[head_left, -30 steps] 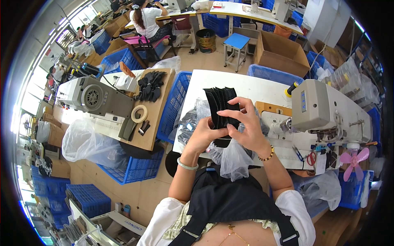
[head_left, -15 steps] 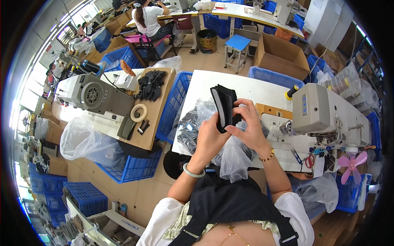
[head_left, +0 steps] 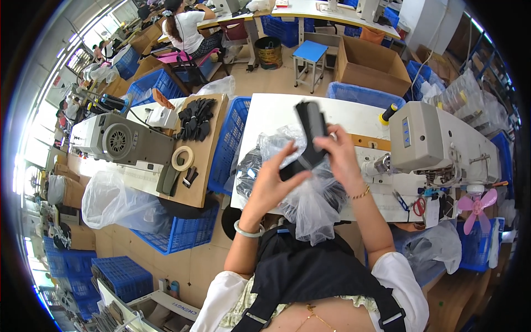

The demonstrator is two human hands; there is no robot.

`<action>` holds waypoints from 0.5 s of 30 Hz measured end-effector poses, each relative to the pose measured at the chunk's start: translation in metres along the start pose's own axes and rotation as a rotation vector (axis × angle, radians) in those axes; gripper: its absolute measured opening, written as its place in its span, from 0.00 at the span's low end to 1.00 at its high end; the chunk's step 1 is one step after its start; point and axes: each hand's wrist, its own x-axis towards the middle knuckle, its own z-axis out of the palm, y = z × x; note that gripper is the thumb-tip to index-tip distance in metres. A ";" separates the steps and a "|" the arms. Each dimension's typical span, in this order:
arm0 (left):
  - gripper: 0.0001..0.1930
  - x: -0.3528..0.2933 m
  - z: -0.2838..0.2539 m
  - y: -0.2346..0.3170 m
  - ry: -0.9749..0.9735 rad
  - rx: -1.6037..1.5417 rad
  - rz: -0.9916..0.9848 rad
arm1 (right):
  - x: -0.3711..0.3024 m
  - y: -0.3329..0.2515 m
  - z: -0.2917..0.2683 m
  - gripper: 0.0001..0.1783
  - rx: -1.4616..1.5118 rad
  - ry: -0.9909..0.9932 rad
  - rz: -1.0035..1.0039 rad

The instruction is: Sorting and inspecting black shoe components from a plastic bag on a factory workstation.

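Black, flat, oblong bundle [head_left: 314, 124] in my right hand [head_left: 344, 159]

I pinch it over the white tabletop [head_left: 274, 110], a clear plastic bag [head_left: 312, 216] at its six o'clock; my left hand [head_left: 270, 181], fingers and thumb wide apart, is around its seven.

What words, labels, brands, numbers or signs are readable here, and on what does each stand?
Pale panel, lower left: dark lettering, legible; wording withheld.
Blue label, right sewing machine: too small to read.
Left sewing machine: marks too small.
Black pieces, right hand: blurred, no text visible.
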 end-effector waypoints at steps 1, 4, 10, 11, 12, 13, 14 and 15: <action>0.27 0.000 -0.010 -0.011 0.120 0.138 0.093 | 0.012 -0.009 -0.001 0.11 0.064 0.099 0.022; 0.17 0.003 -0.028 -0.034 0.310 -0.019 -0.117 | 0.068 0.004 -0.066 0.10 0.317 0.292 -0.047; 0.25 0.001 -0.006 -0.053 0.191 0.196 -0.094 | 0.137 0.076 -0.188 0.15 0.195 0.632 -0.149; 0.31 -0.005 -0.004 -0.042 0.145 0.281 -0.091 | 0.139 0.092 -0.177 0.15 0.162 0.705 -0.186; 0.35 -0.006 -0.001 -0.033 0.107 0.395 -0.048 | 0.141 0.099 -0.173 0.15 0.135 0.734 -0.207; 0.39 -0.005 0.003 -0.026 0.067 0.506 -0.002 | 0.142 0.103 -0.174 0.15 0.106 0.767 -0.230; 0.39 -0.004 0.008 -0.018 0.044 0.490 0.013 | 0.144 0.107 -0.183 0.16 0.022 0.756 -0.240; 0.41 -0.004 0.010 -0.014 -0.014 0.545 0.018 | 0.146 0.108 -0.174 0.16 -0.057 0.733 -0.228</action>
